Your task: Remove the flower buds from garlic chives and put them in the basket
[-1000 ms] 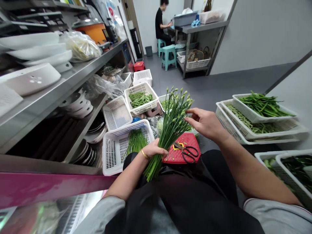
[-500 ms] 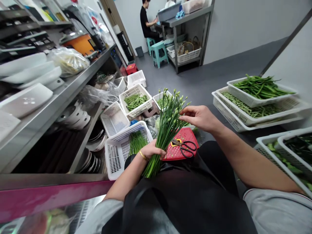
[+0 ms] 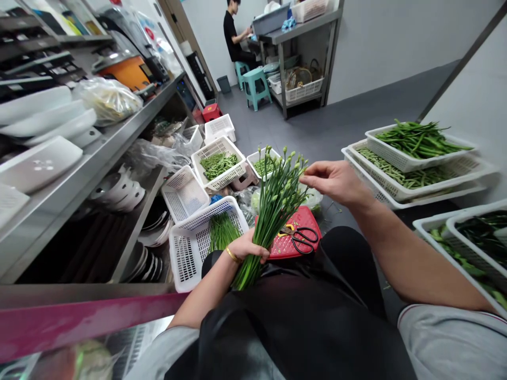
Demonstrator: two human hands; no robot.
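My left hand (image 3: 250,247) is wrapped round the lower stalks of a bunch of green flowering chives (image 3: 273,203), whose budded tips fan out up and to the right. Beside those tips is my right hand (image 3: 336,182), thumb and forefinger pressed together at the bunch's right edge; whatever is between them is too small to make out. Scissors (image 3: 303,237) with black handles lie on a red stool (image 3: 287,250) behind the bunch. More chives (image 3: 223,232) rest in a white basket (image 3: 188,264) left of my left hand.
White baskets of green beans (image 3: 218,164) stand ahead. Stacked baskets (image 3: 400,192) of beans are at the right. A metal shelf (image 3: 119,137) with dishes runs along the left. Farther back, a person (image 3: 233,31) sits by a metal table (image 3: 293,34).
My right hand has moved slightly up and to the right, still near the chive tips. The bunch's tips have spread a little to the right.
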